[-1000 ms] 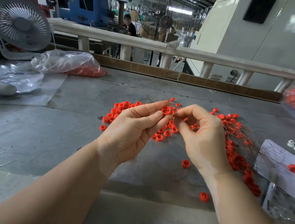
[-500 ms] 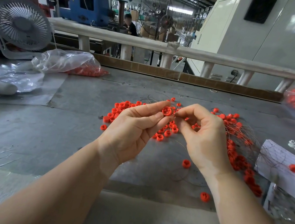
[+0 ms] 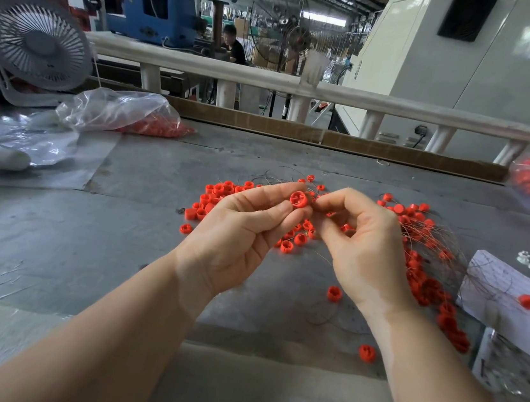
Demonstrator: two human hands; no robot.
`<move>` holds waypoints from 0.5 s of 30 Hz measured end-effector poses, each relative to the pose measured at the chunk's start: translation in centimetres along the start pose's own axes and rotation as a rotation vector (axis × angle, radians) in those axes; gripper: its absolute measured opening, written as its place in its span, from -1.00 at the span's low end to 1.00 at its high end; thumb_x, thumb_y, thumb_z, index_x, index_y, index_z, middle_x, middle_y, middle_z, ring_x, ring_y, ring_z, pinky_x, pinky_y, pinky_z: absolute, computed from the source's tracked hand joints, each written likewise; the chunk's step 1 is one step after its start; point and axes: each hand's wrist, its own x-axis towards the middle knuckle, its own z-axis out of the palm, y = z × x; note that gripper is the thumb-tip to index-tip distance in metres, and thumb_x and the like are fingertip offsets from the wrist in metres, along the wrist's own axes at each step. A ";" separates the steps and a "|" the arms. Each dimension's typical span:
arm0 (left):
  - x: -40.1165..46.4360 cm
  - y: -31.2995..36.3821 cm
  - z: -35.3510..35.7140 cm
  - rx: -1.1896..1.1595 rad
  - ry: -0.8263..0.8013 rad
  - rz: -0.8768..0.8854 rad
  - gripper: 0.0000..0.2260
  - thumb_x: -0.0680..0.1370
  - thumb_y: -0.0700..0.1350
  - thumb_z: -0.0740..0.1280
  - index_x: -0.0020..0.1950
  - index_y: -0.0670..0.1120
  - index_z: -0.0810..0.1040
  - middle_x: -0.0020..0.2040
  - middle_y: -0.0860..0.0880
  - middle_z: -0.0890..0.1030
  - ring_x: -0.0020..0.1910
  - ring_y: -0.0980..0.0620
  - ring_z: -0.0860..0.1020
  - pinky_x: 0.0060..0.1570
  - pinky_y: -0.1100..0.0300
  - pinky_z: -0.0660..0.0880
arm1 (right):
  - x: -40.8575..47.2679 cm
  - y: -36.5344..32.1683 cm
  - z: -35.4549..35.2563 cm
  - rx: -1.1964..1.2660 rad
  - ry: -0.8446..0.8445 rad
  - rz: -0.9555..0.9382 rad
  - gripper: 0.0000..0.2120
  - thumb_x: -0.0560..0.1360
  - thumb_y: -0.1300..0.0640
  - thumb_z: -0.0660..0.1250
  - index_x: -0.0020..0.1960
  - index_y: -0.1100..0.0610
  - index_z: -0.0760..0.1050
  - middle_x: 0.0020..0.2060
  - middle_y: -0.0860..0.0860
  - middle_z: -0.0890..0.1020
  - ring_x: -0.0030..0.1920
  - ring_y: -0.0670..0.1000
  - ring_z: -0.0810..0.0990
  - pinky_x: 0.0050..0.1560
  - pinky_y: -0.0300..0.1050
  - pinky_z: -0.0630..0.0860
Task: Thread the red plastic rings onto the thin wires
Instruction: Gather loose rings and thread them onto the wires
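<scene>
A small red plastic ring (image 3: 299, 199) is pinched between thumb and fingers of the left hand (image 3: 239, 234), above the grey table (image 3: 117, 249). The right hand (image 3: 362, 249) is curled beside it, fingertips pressed together; whether a thin wire is held cannot be told. Loose red rings (image 3: 214, 194) are scattered beneath.

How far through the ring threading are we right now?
Partly through. Done: a string of rings already sits on wires on the right side of the table. In hand: the left hand pinches one ring, and the right hand meets it with a pinching grip, though any wire there is too thin to see. Left: a loose pile of rings, plus bagged ones.
</scene>
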 end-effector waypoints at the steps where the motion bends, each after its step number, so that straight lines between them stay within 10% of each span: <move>1: 0.0 0.0 0.0 -0.004 0.001 0.000 -0.78 0.30 -0.35 0.27 -0.22 -0.20 0.70 -0.21 -0.13 0.68 -0.21 0.04 0.67 -0.26 0.35 0.56 | 0.0 0.0 0.0 -0.001 0.002 0.000 -0.69 0.42 0.33 0.41 -0.22 -0.09 0.51 -0.35 -0.17 0.59 -0.32 -0.22 0.56 -0.25 -0.45 0.43; 15: 0.0 0.0 0.0 -0.031 -0.015 -0.002 -0.79 0.32 -0.34 0.27 -0.23 -0.21 0.69 -0.20 -0.14 0.68 -0.22 0.05 0.67 -0.23 0.35 0.58 | 0.0 0.2 0.3 -0.008 -0.034 0.000 -0.83 0.41 0.30 0.43 -0.20 0.03 0.58 -0.36 -0.15 0.60 -0.33 -0.21 0.51 -0.24 -0.46 0.40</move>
